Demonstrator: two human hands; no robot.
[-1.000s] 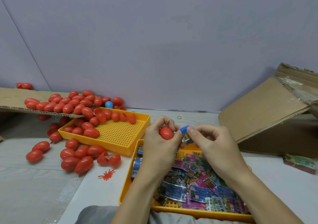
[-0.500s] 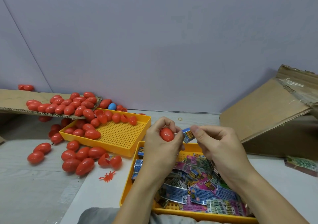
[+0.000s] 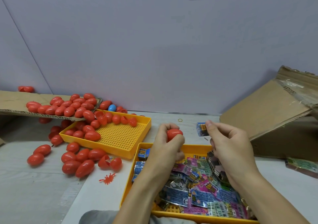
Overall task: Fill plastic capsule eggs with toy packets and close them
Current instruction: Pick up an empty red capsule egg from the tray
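Presently left hand (image 3: 167, 143) grips a red egg (image 3: 174, 134); right hand (image 3: 228, 146), at its 3 o'clock, pinches a blue packet (image 3: 201, 129)

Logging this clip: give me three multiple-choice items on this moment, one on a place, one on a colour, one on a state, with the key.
1. Where is the blue egg?
A. in the packet tray
B. at the far edge, behind the tray of red eggs
C. in the left hand

2. What colour is the egg in the left hand?
A. red
B. blue
C. yellow

3. What is the right hand doing?
A. lying flat on the table
B. pinching a blue packet apart from the egg
C. gripping a red egg

Key: 1 B, it lies by the wall among red eggs; 2 A, red shows between the fingers; 3 B, fingertips hold the packet, a gap separates it from the egg.
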